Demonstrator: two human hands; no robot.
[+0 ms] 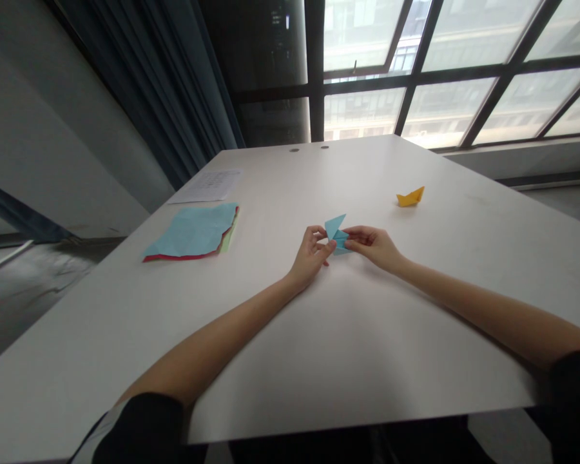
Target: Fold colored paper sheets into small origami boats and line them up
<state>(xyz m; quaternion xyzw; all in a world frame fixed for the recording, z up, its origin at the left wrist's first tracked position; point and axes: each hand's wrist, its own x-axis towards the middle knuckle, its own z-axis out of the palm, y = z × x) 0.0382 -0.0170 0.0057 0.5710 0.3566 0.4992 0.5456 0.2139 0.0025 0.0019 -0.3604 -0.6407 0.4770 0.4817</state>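
Between my two hands, a little above the white table (290,348), is a folded piece of light blue paper (335,227) with a pointed flap sticking up. My left hand (314,252) pinches its left side between thumb and fingers. On the other side, my right hand (373,245) grips the right edge with thumb and fingertips. The fingers cover part of the folds. To the right and farther back stands a folded yellow paper boat (410,197), apart from both hands.
On the left lies a stack of coloured paper (191,231), light blue on top with red and green edges showing. Behind it is a printed white sheet (207,186). Two round grommets (294,150) sit near the far edge, with a blue curtain (174,84) and windows beyond.
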